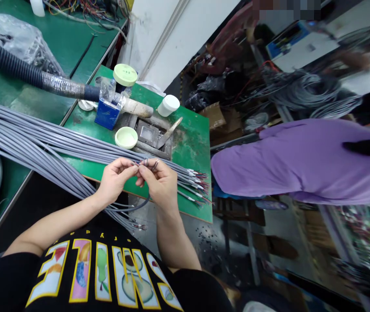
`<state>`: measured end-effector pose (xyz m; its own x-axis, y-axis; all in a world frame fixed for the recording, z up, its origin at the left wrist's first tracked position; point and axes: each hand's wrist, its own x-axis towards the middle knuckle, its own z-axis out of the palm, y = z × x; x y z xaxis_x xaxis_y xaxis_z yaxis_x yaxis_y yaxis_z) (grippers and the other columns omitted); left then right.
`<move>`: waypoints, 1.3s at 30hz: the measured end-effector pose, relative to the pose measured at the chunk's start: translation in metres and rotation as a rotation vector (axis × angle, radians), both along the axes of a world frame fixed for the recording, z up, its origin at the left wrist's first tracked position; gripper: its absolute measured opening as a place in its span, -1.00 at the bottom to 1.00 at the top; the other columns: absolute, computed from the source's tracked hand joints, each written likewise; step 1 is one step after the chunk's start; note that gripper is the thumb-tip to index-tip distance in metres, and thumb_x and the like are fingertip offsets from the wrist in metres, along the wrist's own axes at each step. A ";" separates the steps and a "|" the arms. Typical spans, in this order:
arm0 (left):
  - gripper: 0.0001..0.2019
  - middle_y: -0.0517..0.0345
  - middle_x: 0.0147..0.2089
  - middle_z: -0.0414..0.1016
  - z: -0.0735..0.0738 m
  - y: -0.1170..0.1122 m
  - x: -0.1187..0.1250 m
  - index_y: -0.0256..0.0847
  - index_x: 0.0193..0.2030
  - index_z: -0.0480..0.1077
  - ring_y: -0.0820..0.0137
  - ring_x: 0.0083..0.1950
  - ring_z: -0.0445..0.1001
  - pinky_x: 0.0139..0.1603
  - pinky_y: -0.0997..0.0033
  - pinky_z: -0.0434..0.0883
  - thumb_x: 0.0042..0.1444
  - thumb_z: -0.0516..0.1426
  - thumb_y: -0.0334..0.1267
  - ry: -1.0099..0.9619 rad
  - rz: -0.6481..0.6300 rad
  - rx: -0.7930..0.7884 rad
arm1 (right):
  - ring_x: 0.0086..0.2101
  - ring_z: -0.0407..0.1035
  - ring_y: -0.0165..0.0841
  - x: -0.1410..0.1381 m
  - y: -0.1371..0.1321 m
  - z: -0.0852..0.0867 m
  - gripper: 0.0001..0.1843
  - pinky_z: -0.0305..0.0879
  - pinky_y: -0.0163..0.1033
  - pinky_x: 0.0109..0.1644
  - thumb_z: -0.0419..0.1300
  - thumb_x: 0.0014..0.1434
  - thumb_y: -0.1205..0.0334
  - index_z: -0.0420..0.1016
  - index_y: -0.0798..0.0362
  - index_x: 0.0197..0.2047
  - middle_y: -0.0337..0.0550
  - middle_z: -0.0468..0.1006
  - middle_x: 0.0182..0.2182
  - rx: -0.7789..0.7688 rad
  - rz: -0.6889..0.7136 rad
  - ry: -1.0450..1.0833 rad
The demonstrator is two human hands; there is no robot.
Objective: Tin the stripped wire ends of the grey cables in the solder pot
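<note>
My left hand and my right hand meet fingertip to fingertip over the front edge of the green board. Both are pinched on the thin coloured wires at the stripped end of a grey cable, which loops down below my right hand. Behind my hands, a bundle of grey cables lies across the board, with stripped ends fanning out at the right. More grey cables run under my left forearm, their ends hanging near my lap.
On the green board are a soldering pot with a scraper, an open pale tub, a white tub and a blue box. A black hose reaches in from the left. A person in purple is at right.
</note>
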<state>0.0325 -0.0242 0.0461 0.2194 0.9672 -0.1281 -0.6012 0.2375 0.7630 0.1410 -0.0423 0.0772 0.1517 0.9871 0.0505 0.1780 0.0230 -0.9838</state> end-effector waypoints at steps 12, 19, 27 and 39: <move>-0.69 0.26 -0.54 0.41 -0.004 0.003 -0.003 -0.24 -0.51 0.39 0.49 -0.47 0.36 -0.36 0.45 0.35 -0.20 0.35 -0.07 0.083 0.047 0.051 | -0.55 0.36 -0.46 0.003 0.002 0.000 -0.92 0.35 -0.32 -0.44 0.22 0.06 0.22 0.42 0.03 -0.37 -0.30 0.44 -0.51 0.066 0.010 -0.003; -0.65 0.27 -0.54 0.38 -0.004 0.004 -0.003 -0.24 -0.53 0.39 0.52 -0.48 0.31 -0.39 0.48 0.31 -0.23 0.36 -0.03 0.151 0.070 0.084 | -0.54 0.34 -0.45 0.010 0.006 0.001 -0.86 0.32 -0.31 -0.43 0.25 0.03 0.17 0.40 0.03 -0.45 -0.30 0.41 -0.52 0.015 0.040 -0.070; -0.70 0.28 -0.56 0.39 -0.006 0.007 0.002 -0.24 -0.51 0.37 0.51 -0.49 0.33 -0.41 0.49 0.29 -0.19 0.34 -0.09 0.146 0.015 0.051 | -0.65 0.18 -0.52 0.011 0.011 -0.003 -0.79 0.13 -0.37 -0.58 0.24 0.05 0.11 0.36 0.03 -0.47 -0.37 0.34 -0.64 -0.008 0.008 -0.059; -0.67 0.24 -0.53 0.45 -0.005 0.011 0.001 -0.24 -0.50 0.38 0.48 -0.46 0.40 -0.36 0.46 0.35 -0.19 0.35 -0.04 0.115 0.014 0.077 | -0.66 0.16 -0.52 0.008 0.012 -0.004 -0.80 0.11 -0.36 -0.58 0.21 0.07 0.12 0.33 0.03 -0.47 -0.36 0.34 -0.64 0.003 0.001 -0.073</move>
